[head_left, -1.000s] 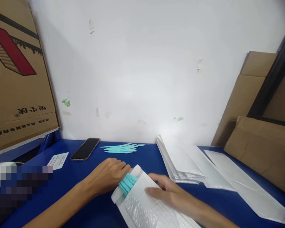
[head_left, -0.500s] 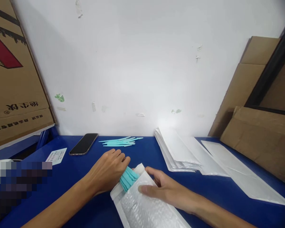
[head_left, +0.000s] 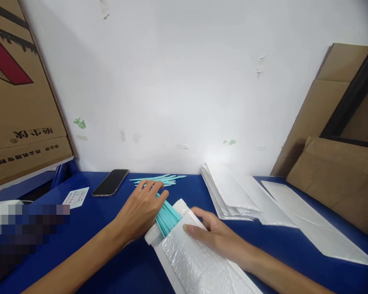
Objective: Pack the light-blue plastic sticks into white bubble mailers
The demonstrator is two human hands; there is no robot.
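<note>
A bundle of thin teal sticks (head_left: pixel 168 218) stands partly inside the mouth of a white bubble mailer (head_left: pixel 199 261), its lower ends hidden by the mailer. My left hand (head_left: pixel 145 206) is closed around the upper ends of the bundle, fingers curled over them. From the right side my right hand (head_left: pixel 213 234) grips the mailer near its opening, thumb on the front face and fingers behind. The mailer's flap (head_left: pixel 155 233) is folded open. Beyond my left hand, several loose teal sticks (head_left: pixel 171 178) lie on the blue table (head_left: pixel 122 269).
A phone (head_left: pixel 111 183) and a printed card (head_left: pixel 76 197) lie at the left. A stack of white mailers (head_left: pixel 230 192) rests right of centre, with flat white mailers (head_left: pixel 319 228) beside it. Cardboard boxes (head_left: pixel 27 102) and brown cardboard (head_left: pixel 334 179) flank the table before a white wall.
My left hand has shifted slightly up, and a longer stretch of the teal bundle shows above the mailer's mouth. My right hand keeps its hold. The view has tilted a little.
</note>
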